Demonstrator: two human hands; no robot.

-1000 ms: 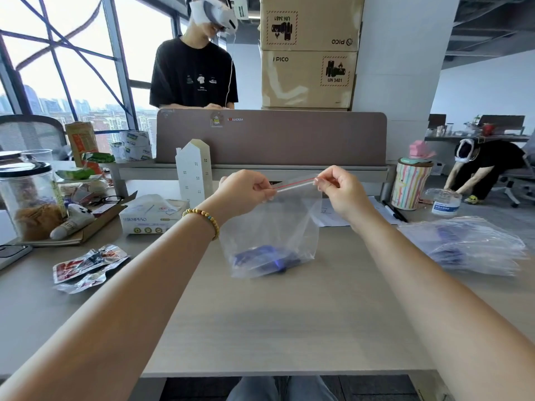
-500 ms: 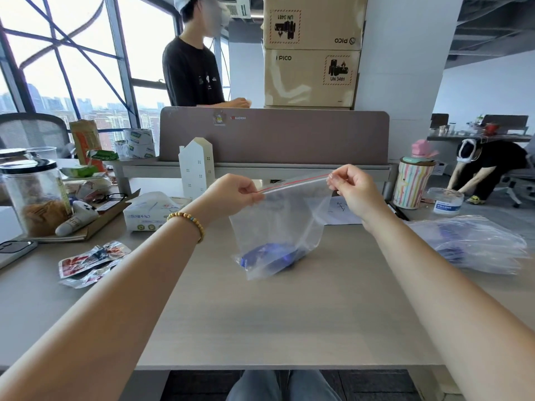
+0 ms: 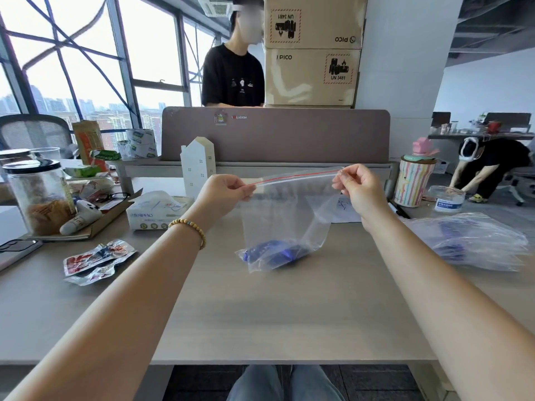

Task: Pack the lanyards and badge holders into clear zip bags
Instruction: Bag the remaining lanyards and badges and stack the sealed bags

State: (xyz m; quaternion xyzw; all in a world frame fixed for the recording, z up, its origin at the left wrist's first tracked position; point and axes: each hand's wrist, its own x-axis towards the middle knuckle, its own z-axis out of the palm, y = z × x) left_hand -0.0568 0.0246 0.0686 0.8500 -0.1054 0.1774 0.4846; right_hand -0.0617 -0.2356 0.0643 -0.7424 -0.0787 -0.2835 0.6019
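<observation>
Zip bag (image 3: 285,215) w/ blue lanyards (image 3: 272,251) | wood desk (image 3: 260,308) | office, window (image 3: 72,53)

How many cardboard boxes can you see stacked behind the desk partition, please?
2. The upper cardboard box sits on the lower cardboard box, both beside the white pillar. The partition hides whatever is below, so more may be stacked underneath.

A glossy clear plastic zip bag (image 3: 285,218) hangs over the matt, pale wood-grain desk (image 3: 260,314).
</observation>
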